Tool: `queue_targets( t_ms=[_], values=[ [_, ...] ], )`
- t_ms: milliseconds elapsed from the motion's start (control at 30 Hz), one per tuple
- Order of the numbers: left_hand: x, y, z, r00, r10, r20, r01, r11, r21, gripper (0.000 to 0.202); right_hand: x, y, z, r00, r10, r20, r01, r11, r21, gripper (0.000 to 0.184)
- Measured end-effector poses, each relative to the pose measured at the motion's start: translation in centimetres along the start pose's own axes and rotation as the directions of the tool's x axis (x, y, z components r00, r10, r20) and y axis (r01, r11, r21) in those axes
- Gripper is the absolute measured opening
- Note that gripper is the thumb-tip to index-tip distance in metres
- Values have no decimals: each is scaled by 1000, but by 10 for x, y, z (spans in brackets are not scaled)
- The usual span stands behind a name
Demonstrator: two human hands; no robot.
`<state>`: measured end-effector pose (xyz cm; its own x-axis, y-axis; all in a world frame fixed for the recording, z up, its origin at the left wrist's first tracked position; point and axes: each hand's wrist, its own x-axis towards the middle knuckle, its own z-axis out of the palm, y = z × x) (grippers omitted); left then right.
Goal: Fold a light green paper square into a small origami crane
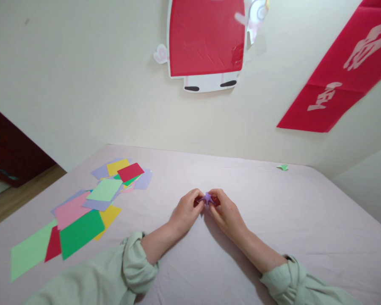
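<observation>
A small purple folded paper piece (207,198) with pointed corners is held above the pale table cover. My left hand (188,211) pinches it from the left, fingers closed on its edge. From the right, my right hand (226,212) grips the opposite side between thumb and fingers. The two hands almost meet around the paper, and parts of it are hidden behind the fingertips.
Loose coloured sheets, among them a green sheet (82,233) and a pink sheet (72,210), overlap on the left of the pinkish table cover (165,169). A small green folded paper (283,167) lies at the far right edge. Behind stands a wall with a red banner (333,80).
</observation>
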<state>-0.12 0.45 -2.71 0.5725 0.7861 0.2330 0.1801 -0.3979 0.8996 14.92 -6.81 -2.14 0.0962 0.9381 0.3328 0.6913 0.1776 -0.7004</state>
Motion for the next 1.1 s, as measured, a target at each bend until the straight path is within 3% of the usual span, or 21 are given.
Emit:
queue_targets(
  t_ms=[233, 633, 967, 1100],
  values=[
    [1, 1, -2, 996, 66, -59, -63, 997, 47, 15, 3, -4, -5, 1000, 23, 6, -23, 998, -50, 15],
    [1, 2, 0, 999, -42, -26, 35, 973, -228, 10, 2, -6, -6, 998, 41, 55, -43, 998, 40, 20],
    [0, 10, -3, 994, 100, -50, -104, 991, -89, 15, 5, -4, -3, 1000, -13, -25, 16, 994, 108, 21],
    [-1, 12, -3, 990, 137, -29, -138, 990, -28, 15, 3, -7, -2, 999, 38, -21, -34, 988, 148, 13]
  ],
)
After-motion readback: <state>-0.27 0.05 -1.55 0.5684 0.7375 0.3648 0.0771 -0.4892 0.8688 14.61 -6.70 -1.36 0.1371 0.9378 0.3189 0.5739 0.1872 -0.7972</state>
